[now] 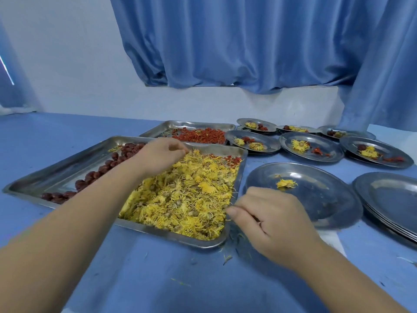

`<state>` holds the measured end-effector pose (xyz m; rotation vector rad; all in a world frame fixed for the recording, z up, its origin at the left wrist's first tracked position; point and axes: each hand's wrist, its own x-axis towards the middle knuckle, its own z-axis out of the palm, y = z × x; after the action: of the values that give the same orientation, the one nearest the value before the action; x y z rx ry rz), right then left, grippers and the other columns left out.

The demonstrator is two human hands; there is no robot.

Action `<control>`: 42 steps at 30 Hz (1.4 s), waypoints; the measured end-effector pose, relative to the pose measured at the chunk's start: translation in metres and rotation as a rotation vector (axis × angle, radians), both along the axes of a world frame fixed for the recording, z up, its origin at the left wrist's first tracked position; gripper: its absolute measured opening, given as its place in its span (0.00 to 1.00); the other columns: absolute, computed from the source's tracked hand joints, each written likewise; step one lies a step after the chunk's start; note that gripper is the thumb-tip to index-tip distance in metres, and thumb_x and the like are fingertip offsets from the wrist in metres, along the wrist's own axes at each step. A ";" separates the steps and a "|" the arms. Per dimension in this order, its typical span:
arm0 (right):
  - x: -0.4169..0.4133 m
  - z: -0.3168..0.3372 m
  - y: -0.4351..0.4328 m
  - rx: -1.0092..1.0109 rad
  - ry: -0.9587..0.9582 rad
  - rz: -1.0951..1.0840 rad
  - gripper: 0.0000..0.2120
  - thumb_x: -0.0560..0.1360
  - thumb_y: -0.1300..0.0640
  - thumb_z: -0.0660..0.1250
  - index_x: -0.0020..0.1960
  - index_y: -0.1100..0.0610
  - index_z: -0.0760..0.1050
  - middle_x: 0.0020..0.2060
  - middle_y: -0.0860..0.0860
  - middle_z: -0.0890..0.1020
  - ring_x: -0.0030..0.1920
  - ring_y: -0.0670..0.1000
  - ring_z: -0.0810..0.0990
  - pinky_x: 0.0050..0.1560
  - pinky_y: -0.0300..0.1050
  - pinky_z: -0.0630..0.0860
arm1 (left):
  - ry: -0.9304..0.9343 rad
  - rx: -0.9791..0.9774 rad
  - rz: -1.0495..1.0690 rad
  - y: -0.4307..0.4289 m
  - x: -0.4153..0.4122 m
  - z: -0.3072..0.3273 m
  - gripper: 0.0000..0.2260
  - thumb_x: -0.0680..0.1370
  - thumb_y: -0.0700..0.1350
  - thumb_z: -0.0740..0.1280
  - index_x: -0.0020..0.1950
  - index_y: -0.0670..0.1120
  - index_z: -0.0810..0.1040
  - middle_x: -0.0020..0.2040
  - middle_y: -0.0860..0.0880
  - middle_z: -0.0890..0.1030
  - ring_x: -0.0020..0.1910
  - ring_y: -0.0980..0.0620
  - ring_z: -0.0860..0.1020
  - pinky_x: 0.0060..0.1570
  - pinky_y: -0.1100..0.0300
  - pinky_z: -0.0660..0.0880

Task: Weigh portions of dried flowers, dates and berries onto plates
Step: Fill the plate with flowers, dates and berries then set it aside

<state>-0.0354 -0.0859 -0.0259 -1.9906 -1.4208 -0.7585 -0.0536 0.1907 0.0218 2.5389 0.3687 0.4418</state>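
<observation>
A steel tray holds a heap of yellow dried flowers. Behind it lie a tray of dark red dates and a tray of red berries. My left hand hovers over the far edge of the flower heap, fingertips curled together; what they pinch is hidden. My right hand rests at the flower tray's right rim, fingers curled, with nothing visible in them. Just right of it, a steel plate carries one yellow flower.
Several filled plates with flowers, dates and berries stand at the back right. A stack of bare plates sits at the right edge. Blue cloth covers the table; a blue curtain hangs behind. Loose petals litter the cloth.
</observation>
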 end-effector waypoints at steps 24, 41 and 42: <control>0.013 -0.028 0.008 0.012 -0.056 -0.026 0.26 0.80 0.43 0.53 0.27 0.55 0.68 0.25 0.44 0.65 0.26 0.45 0.65 0.25 0.43 0.67 | 0.202 0.202 0.388 0.153 -0.033 -0.043 0.13 0.75 0.44 0.69 0.60 0.48 0.80 0.58 0.45 0.81 0.51 0.48 0.78 0.54 0.55 0.72; 0.053 0.009 -0.056 0.687 0.630 -0.242 0.19 0.78 0.48 0.61 0.34 0.58 0.76 0.27 0.60 0.72 0.27 0.50 0.69 0.29 0.45 0.66 | 0.048 0.184 -0.335 -0.080 0.040 0.011 0.13 0.78 0.50 0.67 0.61 0.58 0.77 0.56 0.56 0.79 0.46 0.60 0.77 0.45 0.64 0.72; 0.056 0.011 -0.058 0.717 0.659 -0.242 0.17 0.78 0.49 0.61 0.34 0.56 0.77 0.27 0.60 0.72 0.27 0.49 0.69 0.29 0.44 0.66 | 0.070 0.218 -0.368 -0.094 0.047 0.010 0.13 0.78 0.49 0.67 0.62 0.59 0.77 0.56 0.55 0.79 0.42 0.62 0.77 0.41 0.65 0.72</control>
<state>0.0202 -0.1438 -0.0154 -1.6086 -0.4367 -0.5235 -0.0064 0.0971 0.0321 2.7575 -0.1324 0.2634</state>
